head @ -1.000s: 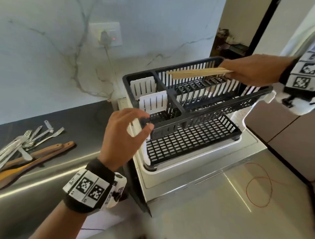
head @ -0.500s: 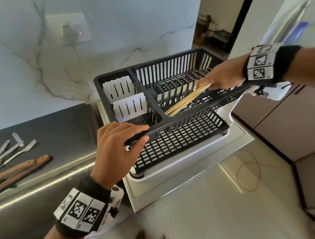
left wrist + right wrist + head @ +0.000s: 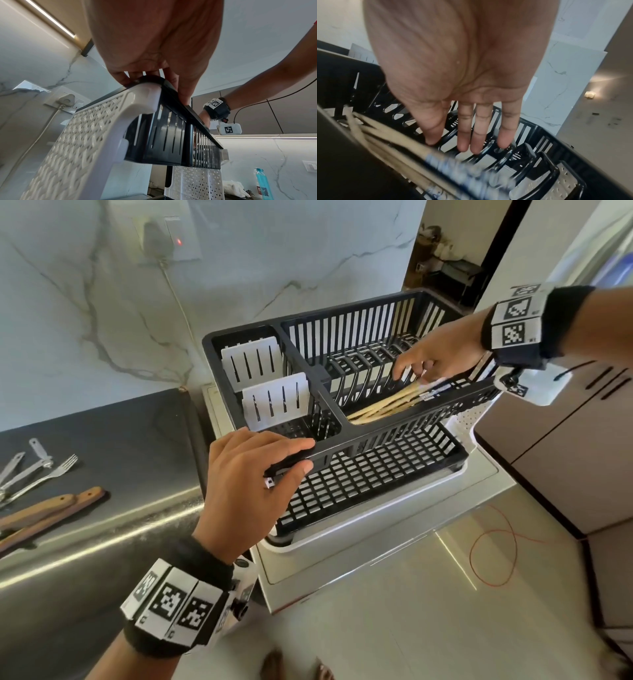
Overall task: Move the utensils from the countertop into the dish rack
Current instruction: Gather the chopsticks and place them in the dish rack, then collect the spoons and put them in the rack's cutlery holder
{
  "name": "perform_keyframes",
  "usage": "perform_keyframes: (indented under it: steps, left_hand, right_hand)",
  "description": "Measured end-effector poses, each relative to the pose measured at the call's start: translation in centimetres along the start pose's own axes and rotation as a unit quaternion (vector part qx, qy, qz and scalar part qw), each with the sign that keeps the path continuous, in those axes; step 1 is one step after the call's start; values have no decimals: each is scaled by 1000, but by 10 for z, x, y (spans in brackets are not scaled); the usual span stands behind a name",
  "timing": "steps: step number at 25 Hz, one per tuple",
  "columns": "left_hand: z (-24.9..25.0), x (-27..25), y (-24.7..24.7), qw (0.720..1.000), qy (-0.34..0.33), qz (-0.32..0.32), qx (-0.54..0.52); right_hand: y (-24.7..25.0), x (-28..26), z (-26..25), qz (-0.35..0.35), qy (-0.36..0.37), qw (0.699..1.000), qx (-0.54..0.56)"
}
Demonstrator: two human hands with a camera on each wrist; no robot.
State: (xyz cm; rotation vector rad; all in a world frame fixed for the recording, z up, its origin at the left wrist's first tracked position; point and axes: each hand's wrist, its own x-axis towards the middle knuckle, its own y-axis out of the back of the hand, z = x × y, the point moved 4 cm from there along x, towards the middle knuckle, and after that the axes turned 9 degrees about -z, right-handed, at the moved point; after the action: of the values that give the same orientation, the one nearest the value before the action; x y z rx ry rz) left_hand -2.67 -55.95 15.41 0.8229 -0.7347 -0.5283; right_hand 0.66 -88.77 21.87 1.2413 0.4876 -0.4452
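Note:
A black two-tier dish rack (image 3: pixel 404 426) stands on a white drain tray. Pale wooden chopsticks (image 3: pixel 387 404) with blue-patterned ends (image 3: pixel 462 174) lie in the rack's upper right section. My right hand (image 3: pixel 431 361) hovers just above them, fingers (image 3: pixel 477 129) straight and spread, holding nothing. My left hand (image 3: pixel 253 487) grips the rack's front left rim (image 3: pixel 164 86), fingers over the top and thumb under. On the dark countertop at far left lie metal forks (image 3: pixel 44 470) and wooden-handled utensils (image 3: pixel 48 508).
Two white slotted dividers (image 3: pixel 274 398) stand in the rack's left compartment. A plug and socket (image 3: pixel 161 237) sit on the marble wall behind. A red wire loop (image 3: pixel 493 546) lies on the floor. A blue bottle (image 3: pixel 262 184) stands beyond the rack.
My right hand lowered the chopsticks into the rack's upper section and let go of them; its fingers now spread. My left hand closed onto the rack's front rim.

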Motion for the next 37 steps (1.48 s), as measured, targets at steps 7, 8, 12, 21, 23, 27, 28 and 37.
perform_keyframes:
  steps: [7,8,12,21,23,27,28,37]
  left_hand:
    - [2,2,3,1000,-11,-13,7]
    - [2,3,4,1000,-10,-19,5]
    - [3,-1,13,999,-24,-13,-36]
    - [-105,-105,80,989,111,71,-64]
    - [-151,-154,101,982,162,84,-48]
    - [-251,-259,143,952,300,56,2]
    - [-280,-286,157,939,339,49,12]
    - [-466,-453,273,809,583,-16,71]
  right_hand:
    - [18,-23,5,-6,-13,1000,25]
    - [23,-26,3,12,-9,999,32]
    - [54,-38,-32,83,33,995,41]
    - [172,-32,-297,321,265,900,131]
    - [169,-14,-378,311,313,886,144]
    - [133,56,-500,217,349,901,141]
    - [126,81,-528,191,342,910,138]
    - [162,239,-724,140,284,928,197]
